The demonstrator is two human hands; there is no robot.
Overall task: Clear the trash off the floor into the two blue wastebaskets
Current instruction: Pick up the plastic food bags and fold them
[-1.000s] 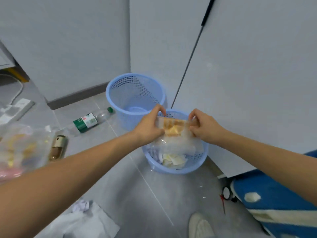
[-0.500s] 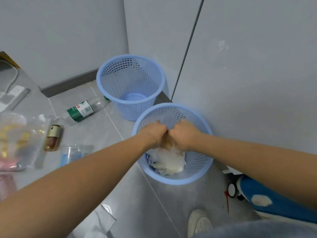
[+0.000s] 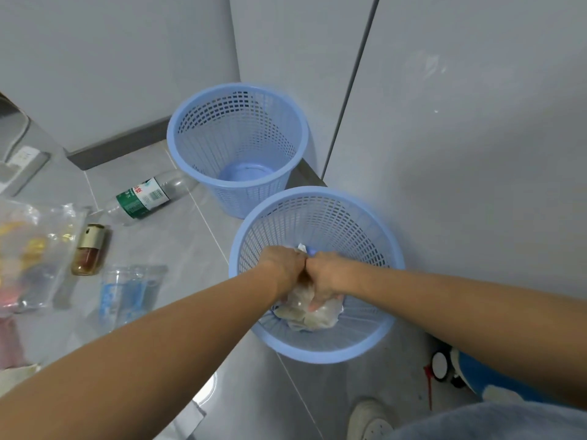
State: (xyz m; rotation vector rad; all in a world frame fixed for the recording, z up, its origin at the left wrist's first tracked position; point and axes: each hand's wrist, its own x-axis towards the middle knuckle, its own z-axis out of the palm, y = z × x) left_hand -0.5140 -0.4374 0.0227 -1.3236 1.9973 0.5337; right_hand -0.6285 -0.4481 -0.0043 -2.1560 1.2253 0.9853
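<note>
Both hands, left and right, are clenched together on a crumpled plastic bag, pressing it down inside the near basket. Pushing too hard could tip that light basket, and the springy bag may puff back up once released.

Both wastebaskets are blue perforated plastic with a smooth, slightly glossy finish. The floor is glossy grey tile. The bottle is clear plastic with a printed label; the wrapper is thin, crinkled, translucent plastic.
</note>
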